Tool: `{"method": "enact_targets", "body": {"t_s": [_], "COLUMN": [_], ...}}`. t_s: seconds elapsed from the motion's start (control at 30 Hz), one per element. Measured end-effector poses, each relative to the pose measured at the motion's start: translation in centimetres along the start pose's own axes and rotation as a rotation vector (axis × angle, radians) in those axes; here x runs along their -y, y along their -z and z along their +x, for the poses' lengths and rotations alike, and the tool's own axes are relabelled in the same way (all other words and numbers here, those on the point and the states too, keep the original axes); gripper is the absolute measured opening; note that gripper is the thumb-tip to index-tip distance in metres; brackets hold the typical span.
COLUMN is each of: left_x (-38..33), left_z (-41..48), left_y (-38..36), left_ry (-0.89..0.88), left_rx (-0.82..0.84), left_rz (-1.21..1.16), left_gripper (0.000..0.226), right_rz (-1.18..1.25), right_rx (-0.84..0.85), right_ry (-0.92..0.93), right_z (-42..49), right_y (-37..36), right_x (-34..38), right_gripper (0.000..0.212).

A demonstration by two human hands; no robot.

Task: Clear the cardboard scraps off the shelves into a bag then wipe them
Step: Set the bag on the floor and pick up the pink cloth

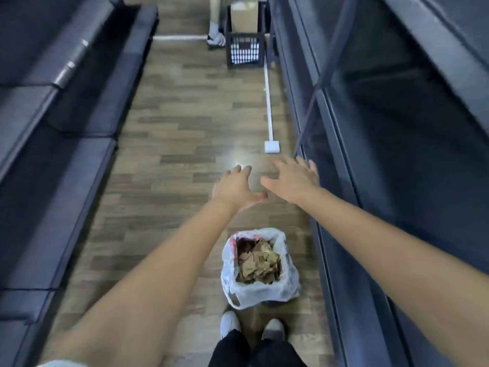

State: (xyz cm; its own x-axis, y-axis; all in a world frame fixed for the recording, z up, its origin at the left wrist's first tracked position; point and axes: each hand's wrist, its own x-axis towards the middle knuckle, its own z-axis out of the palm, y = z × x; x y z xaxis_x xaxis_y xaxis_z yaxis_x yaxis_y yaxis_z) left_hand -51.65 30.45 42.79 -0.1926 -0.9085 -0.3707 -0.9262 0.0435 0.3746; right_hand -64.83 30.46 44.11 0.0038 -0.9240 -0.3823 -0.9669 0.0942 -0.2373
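A white plastic bag (287,283) stands open on the wooden floor just ahead of my feet, filled with brown cardboard scraps (258,264). Both my arms stretch forward above the aisle. My left hand (235,188) is open with straight fingers and holds nothing. My right hand (293,180) is beside it, also open and spread, close to the front edge of the dark shelves (341,165) on the right. No scraps show on the shelf surfaces I can see.
Dark shelving (66,144) lines the left side of the narrow aisle too. A white floor strip (268,102) runs along the right shelf base. Further down stand a black crate (244,49) holding a cardboard box (244,14) and another person's foot (215,38).
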Motion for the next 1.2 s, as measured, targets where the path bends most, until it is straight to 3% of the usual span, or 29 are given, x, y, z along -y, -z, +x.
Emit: {"method": "enact_targets", "body": {"t_s": [0.3, 0.5, 0.7, 0.8, 1.2], "left_x": [-7.3, -13.0, -20.2, -24.1, -35.0], "left_z": [-2.7, -2.8, -4.7, -6.9, -16.7], "left_y": [9.9, 14.4, 15.0, 14.1, 4.8], "left_ry": [-0.177, -0.374, -0.626, -0.807, -1.337], "left_rx": [-0.168, -0.222, -0.222, -0.165, 0.102], "left_rz": [0.038, 0.079, 0.117, 0.125, 0.125], "left_gripper": [0.08, 0.081, 0.068, 0.085, 0.073], "right_rz": [0.026, -0.003, -0.022, -0.019, 0.111], "right_rx": [-0.309, -0.522, -0.652, -0.68, -0.757], "right_ry": [0.07, 0.005, -0.239, -0.384, -1.036], "right_z": [-5.7, -9.3, -14.3, -17.9, -35.7], "right_y": [11.3, 16.5, 19.8, 20.0, 14.2], "right_x": [0.5, -0.7, -5.2, -7.8, -14.6], "right_gripper": [0.059, 0.063, 0.064, 0.063, 0.063]}}
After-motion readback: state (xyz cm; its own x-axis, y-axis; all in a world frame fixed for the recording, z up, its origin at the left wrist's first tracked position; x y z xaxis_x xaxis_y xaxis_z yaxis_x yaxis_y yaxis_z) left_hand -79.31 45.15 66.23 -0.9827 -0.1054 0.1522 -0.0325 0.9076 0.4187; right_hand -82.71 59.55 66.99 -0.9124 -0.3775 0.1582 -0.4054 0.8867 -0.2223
